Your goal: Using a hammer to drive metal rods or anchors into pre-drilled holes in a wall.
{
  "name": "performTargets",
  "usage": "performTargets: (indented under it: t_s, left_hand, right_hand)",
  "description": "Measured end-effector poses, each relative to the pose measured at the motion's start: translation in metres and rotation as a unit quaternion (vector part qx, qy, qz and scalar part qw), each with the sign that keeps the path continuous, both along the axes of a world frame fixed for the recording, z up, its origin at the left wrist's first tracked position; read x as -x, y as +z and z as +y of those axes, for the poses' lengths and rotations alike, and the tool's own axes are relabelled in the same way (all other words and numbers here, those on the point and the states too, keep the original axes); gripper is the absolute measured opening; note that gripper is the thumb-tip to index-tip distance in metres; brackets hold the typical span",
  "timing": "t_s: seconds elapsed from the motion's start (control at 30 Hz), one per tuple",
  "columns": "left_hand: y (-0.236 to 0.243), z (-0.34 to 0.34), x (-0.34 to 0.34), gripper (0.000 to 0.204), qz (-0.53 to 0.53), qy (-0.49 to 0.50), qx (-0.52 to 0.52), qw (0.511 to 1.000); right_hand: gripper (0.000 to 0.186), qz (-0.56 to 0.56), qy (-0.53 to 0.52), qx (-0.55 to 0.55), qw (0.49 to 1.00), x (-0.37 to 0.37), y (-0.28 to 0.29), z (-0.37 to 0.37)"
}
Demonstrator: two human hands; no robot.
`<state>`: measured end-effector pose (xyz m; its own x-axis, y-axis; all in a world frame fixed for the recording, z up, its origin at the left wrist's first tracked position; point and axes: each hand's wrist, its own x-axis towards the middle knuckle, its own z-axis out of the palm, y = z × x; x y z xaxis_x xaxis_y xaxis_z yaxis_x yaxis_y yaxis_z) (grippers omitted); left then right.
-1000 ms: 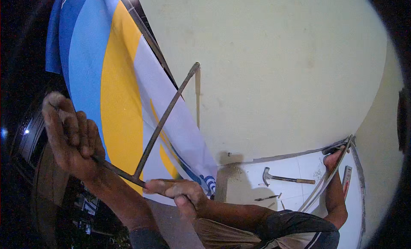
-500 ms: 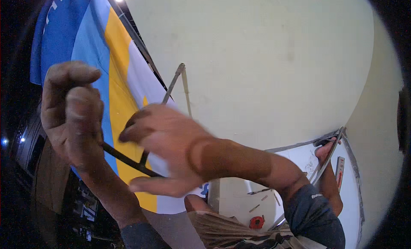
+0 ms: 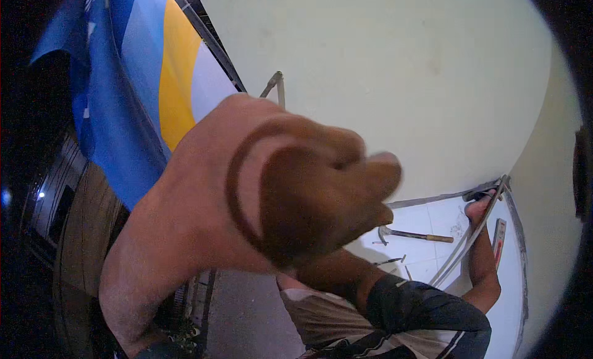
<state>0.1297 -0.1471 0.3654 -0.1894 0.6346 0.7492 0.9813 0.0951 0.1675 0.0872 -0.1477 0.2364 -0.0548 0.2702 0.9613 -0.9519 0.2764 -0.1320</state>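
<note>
My left hand fills the middle of the picture, close to the camera and blurred, its back upward and its fingers curled toward the right. What, if anything, lies in those fingers is hidden. Behind it my right forearm shows, but the right hand itself is covered. A dark metal rod meets the pale wall above my left hand; the rest of it is hidden. Beyond the fingers, a claw hammer lies on the white tiles among small tools.
A blue, yellow and white banner hangs at left beside a dark open area. At right, long thin strips lean by a bare leg and foot, with a grey-and-red bar alongside. A grey floor strip shows below.
My left hand has swung from the far left to the centre, covering my right hand and most of the rod. Both hands were on the rod earlier. More blue banner now shows.
</note>
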Motion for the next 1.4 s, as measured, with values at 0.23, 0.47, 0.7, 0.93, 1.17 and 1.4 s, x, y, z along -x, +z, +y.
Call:
performTargets:
  t_s: [0.23, 0.47, 0.7, 0.93, 1.17, 1.4]
  left_hand:
    - [0.002, -0.048, 0.022, 0.072, -0.146, -0.169, -0.144, 0.964]
    - [-0.073, -0.021, 0.143, 0.027, -0.233, 0.125, -0.160, 0.951]
    - [-0.103, 0.060, 0.200, 0.028, -0.007, 0.185, -0.154, 0.971]
    - [-0.118, 0.086, 0.245, 0.021, 0.140, 0.257, -0.149, 0.944]
    - [-0.173, 0.083, 0.179, 0.038, -0.365, 0.064, -0.309, 0.876]
    - [-0.165, 0.080, 0.154, 0.054, -0.582, -0.221, -0.281, 0.730]
  right_hand:
    - [0.034, -0.036, -0.062, -0.225, 0.972, -0.037, -0.031, 0.036]
    - [0.032, -0.177, -0.011, -0.396, 0.901, -0.088, -0.126, 0.112]
    - [0.025, -0.405, 0.106, -0.250, 0.873, -0.117, -0.117, 0.158]
    - [0.030, -0.516, 0.148, -0.117, 0.836, -0.117, -0.082, 0.191]
    - [0.029, -0.138, 0.169, 0.010, 0.976, -0.103, -0.004, 0.196]
    - [0.017, -0.083, 0.161, -0.097, 0.979, -0.074, 0.049, 0.156]
